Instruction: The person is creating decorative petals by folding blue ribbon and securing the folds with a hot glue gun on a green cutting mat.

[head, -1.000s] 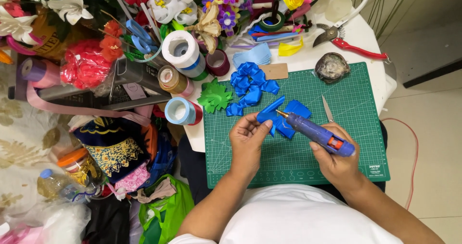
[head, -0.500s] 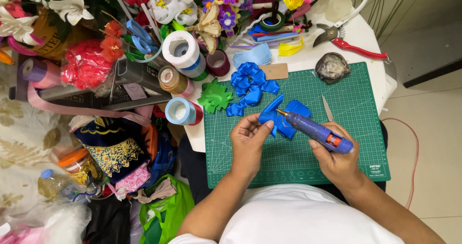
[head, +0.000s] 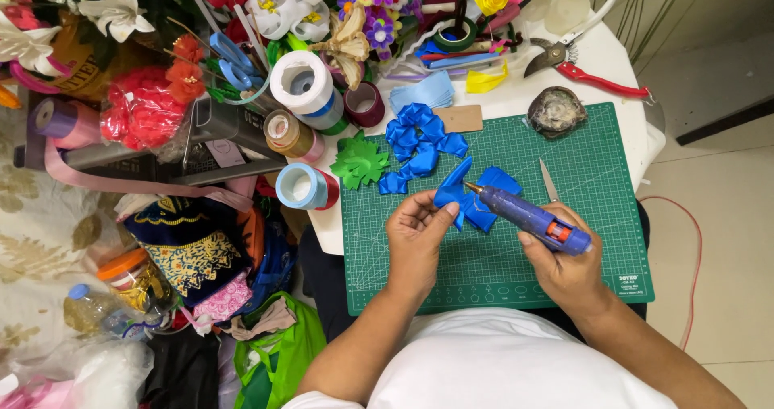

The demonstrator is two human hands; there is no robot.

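L hand (head: 415,235) pinches blue ribbon petals (head: 472,195); R hand (head: 564,264) grips glue gun (head: 528,218), tip now touching ribbon, hardly moved since.

A brown card tag (head: 461,118) lies at the mat's top edge. A red plastic bag (head: 141,110) sits left, beside a white label (head: 224,152).

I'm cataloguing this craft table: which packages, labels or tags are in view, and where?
Red mesh bag: left, bulging, by the grey basket.
White label: square, on the basket's front.
Brown tag: rectangular, at the mat's top edge.
Plastic bottle: lower left, lying, blue cap.
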